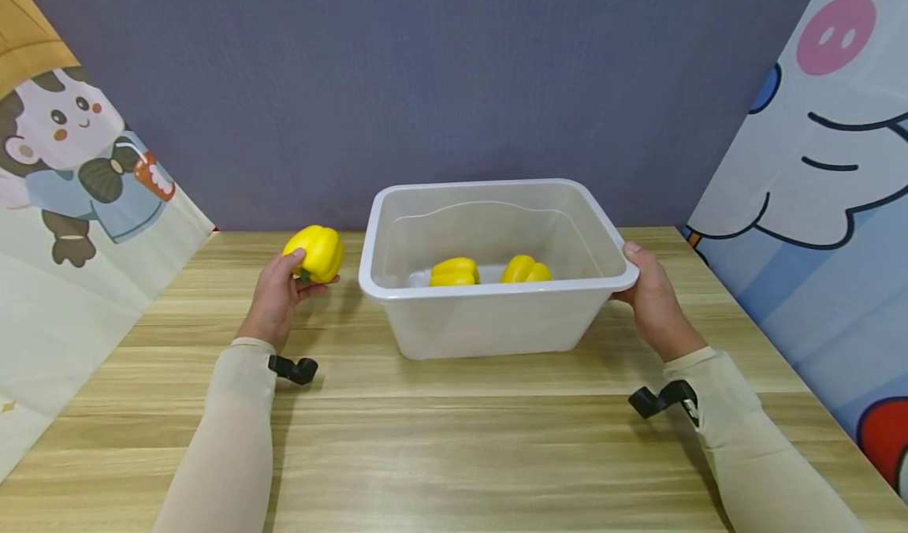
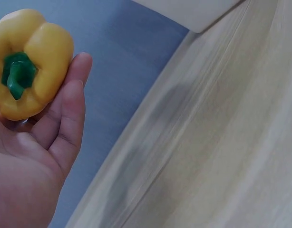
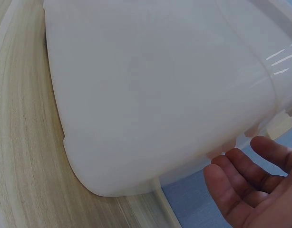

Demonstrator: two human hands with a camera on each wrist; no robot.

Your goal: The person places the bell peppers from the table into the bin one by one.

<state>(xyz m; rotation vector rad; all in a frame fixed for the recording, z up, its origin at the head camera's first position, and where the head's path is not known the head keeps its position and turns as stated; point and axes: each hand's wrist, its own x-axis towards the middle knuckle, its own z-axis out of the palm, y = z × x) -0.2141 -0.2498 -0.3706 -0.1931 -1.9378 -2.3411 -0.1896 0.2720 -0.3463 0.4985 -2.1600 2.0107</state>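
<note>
My left hand [image 1: 273, 300] holds a yellow bell pepper [image 1: 321, 252] to the left of a white plastic bin [image 1: 489, 320]. In the left wrist view the pepper's green stem [image 2: 16, 78] faces the camera, and the fingers lie behind and under the fruit. My right hand [image 1: 658, 306] grips the bin's rim at its right end, thumb on top and fingers beneath. The right wrist view shows these fingertips [image 3: 217, 178] close by the bin's pale wall [image 3: 150, 95]. Inside lie two more yellow bell peppers, a left one [image 1: 454, 271] and a right one [image 1: 525, 269], partly hidden by the front rim.
The bin stands on a wood-grain table [image 1: 454, 446]. Behind it rises a blue-grey panel [image 1: 454, 83]. Cartoon-printed sheets border the table, a left one [image 1: 85, 281] and a right one [image 1: 794, 281].
</note>
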